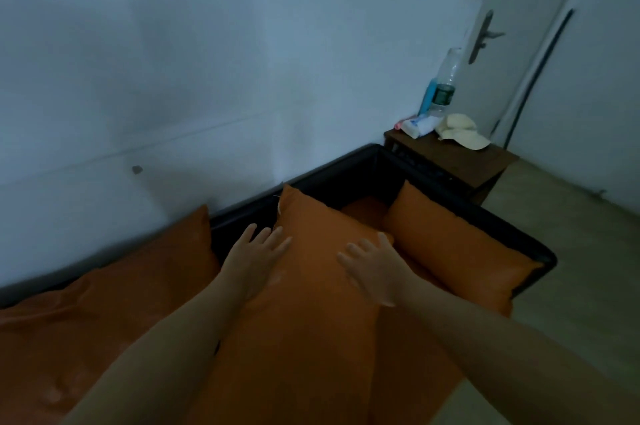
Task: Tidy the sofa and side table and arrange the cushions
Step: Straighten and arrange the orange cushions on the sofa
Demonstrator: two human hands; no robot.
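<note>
The whole picture was dim and soft, so we could not make out fine detail. Both our forearms ran out past the bottom edge. Our left hand (pixel 254 256) and right hand (pixel 372 268) covered parts of the middle cushion (pixel 311 286), and its near end was cut off below. The left cushion (pixel 138 286) ran off the left edge. On the side surface (pixel 485 161) the small packet (pixel 417 126) was too blurred to read, and the bottle (pixel 445 85) hid part of the blue item (pixel 427 97) behind it. The door (pixel 512 43) ran past the top edge.
</note>
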